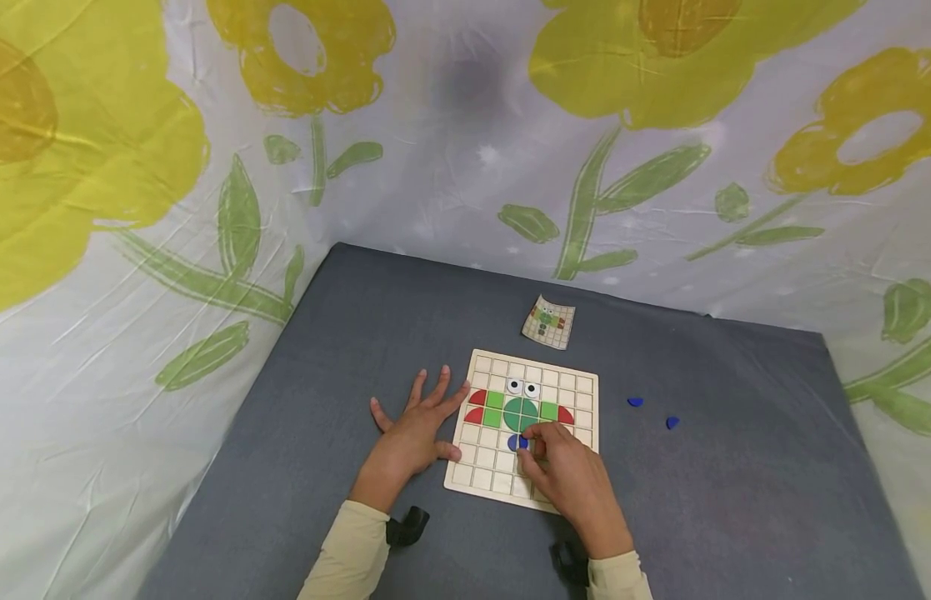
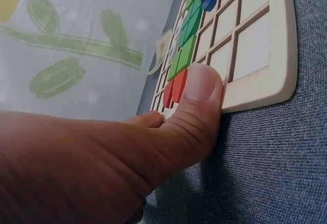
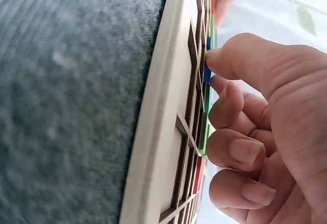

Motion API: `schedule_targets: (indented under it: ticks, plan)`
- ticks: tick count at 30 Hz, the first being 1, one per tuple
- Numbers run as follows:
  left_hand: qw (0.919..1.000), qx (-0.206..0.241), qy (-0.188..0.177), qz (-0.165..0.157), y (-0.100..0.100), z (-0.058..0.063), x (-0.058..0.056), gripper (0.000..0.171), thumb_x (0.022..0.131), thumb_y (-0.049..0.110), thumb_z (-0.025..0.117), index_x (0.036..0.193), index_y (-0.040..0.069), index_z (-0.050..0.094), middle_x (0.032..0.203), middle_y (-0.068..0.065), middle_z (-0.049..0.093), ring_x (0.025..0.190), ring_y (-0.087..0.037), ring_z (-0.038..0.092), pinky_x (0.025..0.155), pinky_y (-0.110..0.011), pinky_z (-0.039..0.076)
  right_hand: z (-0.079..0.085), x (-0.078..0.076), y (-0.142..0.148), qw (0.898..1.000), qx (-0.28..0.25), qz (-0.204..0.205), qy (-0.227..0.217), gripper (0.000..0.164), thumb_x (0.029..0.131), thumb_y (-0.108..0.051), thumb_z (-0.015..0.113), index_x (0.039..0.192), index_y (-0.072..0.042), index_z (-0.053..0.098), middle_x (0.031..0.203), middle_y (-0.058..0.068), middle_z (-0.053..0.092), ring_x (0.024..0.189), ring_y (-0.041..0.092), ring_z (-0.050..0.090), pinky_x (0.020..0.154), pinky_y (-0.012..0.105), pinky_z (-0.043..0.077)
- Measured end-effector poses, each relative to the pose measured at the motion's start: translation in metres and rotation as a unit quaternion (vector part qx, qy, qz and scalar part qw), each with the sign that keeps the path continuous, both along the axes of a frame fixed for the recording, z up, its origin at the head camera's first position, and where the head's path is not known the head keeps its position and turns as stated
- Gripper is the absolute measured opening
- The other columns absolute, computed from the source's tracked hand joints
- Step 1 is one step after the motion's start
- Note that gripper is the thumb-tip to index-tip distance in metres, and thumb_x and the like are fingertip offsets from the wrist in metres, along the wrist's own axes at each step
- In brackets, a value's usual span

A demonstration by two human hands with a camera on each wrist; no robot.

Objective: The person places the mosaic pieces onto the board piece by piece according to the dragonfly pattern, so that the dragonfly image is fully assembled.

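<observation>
A wooden grid board [image 1: 483,477] lies on the table with colored pieces in its squares. My left hand [image 1: 414,437] has its fingers spread at the board's left side, and its thumb [image 2: 201,88] rests on the board's edge. Below the green circle [image 1: 513,414], my right hand [image 1: 573,467] pinches a blue quarter-circle piece [image 3: 207,72] between thumb and index finger, at the board's surface. Another blue piece [image 1: 513,442] sits right beside it. Red quarter-circles [image 1: 475,415], light green squares [image 1: 493,408] and two eye pieces [image 1: 514,387] also fill squares.
Two loose blue pieces, one nearer the board [image 1: 635,402] and one farther right [image 1: 672,422], lie on the dark grey table [image 1: 705,508]. Behind the board lies a small pattern card [image 1: 558,335]. A flower-printed curtain [image 1: 450,167] surrounds the table.
</observation>
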State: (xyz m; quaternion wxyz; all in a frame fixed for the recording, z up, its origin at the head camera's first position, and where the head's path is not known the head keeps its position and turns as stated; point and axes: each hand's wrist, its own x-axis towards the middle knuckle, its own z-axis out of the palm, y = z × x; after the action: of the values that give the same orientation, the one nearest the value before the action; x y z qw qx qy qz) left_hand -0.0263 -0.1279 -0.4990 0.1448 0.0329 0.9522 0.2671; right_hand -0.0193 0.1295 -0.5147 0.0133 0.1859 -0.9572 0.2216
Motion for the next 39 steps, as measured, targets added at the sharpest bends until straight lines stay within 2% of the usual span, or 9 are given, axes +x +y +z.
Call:
schedule_targets:
  ticks: [7, 39]
  plan:
    - [1.0, -0.002, -0.002, 0.0, -0.0008, -0.001, 0.0004, 0.106, 0.071, 0.033, 0.091, 0.164, 0.034, 0.041, 0.176, -0.001, 0.019, 0.164, -0.035, 0.003, 0.106, -0.092, -0.008, 0.0007, -0.0002, -0.0008, 1.0, 0.005, -0.004, -0.01, 0.027, 0.09, -0.027, 0.086, 0.109, -0.013, 0.074, 0.082, -0.011, 0.056, 0.066, 0.004, 0.05, 0.057, 0.026, 0.045]
    - [0.9999, -0.014, -0.002, -0.004, -0.0005, -0.0019, -0.0006, 0.106, 0.072, 0.035, 0.091, 0.165, 0.034, 0.04, 0.176, -0.001, 0.018, 0.164, -0.035, 0.002, 0.105, -0.092, -0.007, 0.0037, 0.0, 0.0008, 1.0, -0.006, -0.007, -0.024, 0.026, 0.089, -0.029, 0.088, 0.107, -0.014, 0.075, 0.079, -0.014, 0.053, 0.067, 0.003, 0.048, 0.057, 0.023, 0.042]
